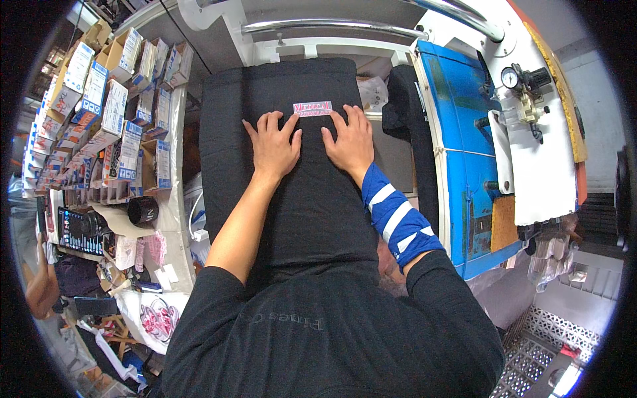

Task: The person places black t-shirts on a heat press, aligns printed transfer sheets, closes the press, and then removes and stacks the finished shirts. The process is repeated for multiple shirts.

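Note:
Black fabric [298, 172] is spread out under both my hands and runs back toward my body. Near its far end lies a small printed label [313, 109], pink and white with lettering. My left hand [274, 149] rests on the cloth, fingers spread, its fingertips just left of the label. On the other side my right hand [352, 140] also lies with fingers apart, close to the label's right end. Neither hand grasps anything. A blue and white striped wrap [396, 217] covers my right forearm.
Several cardboard boxes [119, 106] are stacked at the left, above a screen [79, 231] and a dark mug [143, 211]. A metal bar [332, 25] crosses beyond the cloth. On the right stands a blue panel [464, 132] beside a white machine part with a pressure gauge [510, 77].

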